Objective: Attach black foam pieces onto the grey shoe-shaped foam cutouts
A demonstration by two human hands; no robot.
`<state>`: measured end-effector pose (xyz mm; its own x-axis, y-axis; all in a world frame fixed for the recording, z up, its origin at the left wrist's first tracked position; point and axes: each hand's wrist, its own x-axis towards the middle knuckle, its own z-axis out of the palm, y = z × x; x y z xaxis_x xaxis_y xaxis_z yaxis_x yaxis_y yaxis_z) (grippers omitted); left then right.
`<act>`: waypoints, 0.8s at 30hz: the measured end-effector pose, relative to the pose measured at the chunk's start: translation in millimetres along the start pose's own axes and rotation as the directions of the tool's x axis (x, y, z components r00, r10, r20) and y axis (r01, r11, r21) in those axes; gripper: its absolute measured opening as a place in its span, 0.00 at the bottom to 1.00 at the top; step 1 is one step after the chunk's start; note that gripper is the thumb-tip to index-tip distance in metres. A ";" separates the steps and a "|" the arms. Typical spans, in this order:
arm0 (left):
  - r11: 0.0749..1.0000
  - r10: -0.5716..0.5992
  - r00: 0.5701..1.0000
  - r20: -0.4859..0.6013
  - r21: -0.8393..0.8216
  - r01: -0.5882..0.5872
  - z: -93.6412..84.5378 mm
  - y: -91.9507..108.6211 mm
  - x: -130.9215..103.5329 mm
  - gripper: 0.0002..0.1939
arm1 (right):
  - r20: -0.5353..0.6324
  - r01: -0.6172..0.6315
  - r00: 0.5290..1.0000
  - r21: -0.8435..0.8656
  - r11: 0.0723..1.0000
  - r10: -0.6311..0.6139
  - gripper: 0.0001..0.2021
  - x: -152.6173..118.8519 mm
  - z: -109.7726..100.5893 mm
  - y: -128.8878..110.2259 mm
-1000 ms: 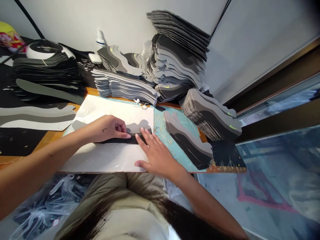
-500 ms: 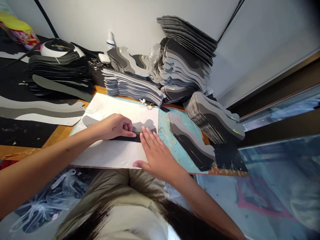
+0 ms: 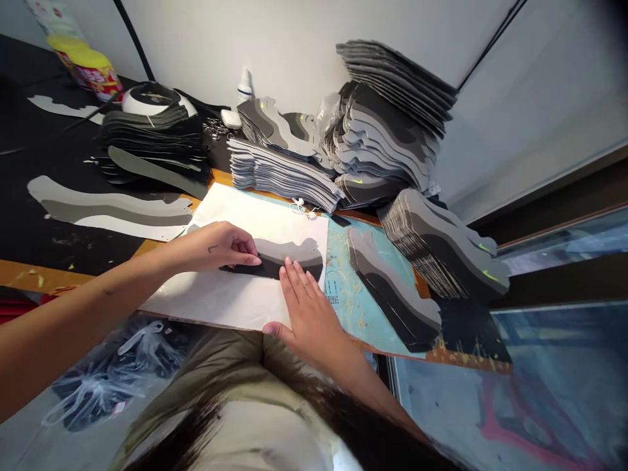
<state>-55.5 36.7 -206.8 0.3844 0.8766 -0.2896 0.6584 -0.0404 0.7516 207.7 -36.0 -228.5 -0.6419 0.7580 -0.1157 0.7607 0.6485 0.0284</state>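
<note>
A wavy shoe upper piece [image 3: 294,251], grey along the top and black along the lower edge, lies on a white sheet [image 3: 206,297] in front of me. My left hand [image 3: 230,248] is closed over its left part, thumb and forefinger pinched at the black band. That hand and forearm hide much of the piece's left end. My right hand [image 3: 311,314] is spread flat, its fingertips on the black lower edge and its thumb on the sheet. To the right, a few similar grey and black pieces [image 3: 392,288] overlap on a light blue mat [image 3: 338,261].
Stacks of cut shoe pieces [image 3: 284,171] line the back, with a taller pile [image 3: 387,131] and another stack [image 3: 441,242] to the right. Black pieces [image 3: 152,144] and a long grey strip [image 3: 112,206] lie at left. Earphones [image 3: 300,206] rest behind the sheet.
The view has turned, so the table's things appear farther right. My left hand has slid slightly left along the piece; my right hand stays flat on its edge.
</note>
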 end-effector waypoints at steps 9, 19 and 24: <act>1.000 0.011 0.984 -0.179 -0.023 -0.015 11.4 4.7 -7.3 0.26 | -0.041 0.001 0.999 -0.099 0.995 -0.005 0.55 0.3 4.4 0.5; 0.998 0.024 0.974 -0.223 -0.059 -0.038 15.3 -0.1 -8.3 0.23 | -0.071 0.014 0.997 -0.026 1.000 -0.016 0.55 -1.0 9.9 2.6; 0.998 0.034 0.979 -0.199 -0.048 -0.044 13.3 -0.6 -6.4 0.24 | -0.065 0.008 0.998 -0.052 0.999 -0.012 0.55 -1.0 8.1 1.6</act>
<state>-49.7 24.7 -213.3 0.2695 0.9527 -0.1402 0.6087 -0.0557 0.7914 210.3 -36.3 -236.4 -0.6558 0.7532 -0.0514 0.7492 0.6576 0.0791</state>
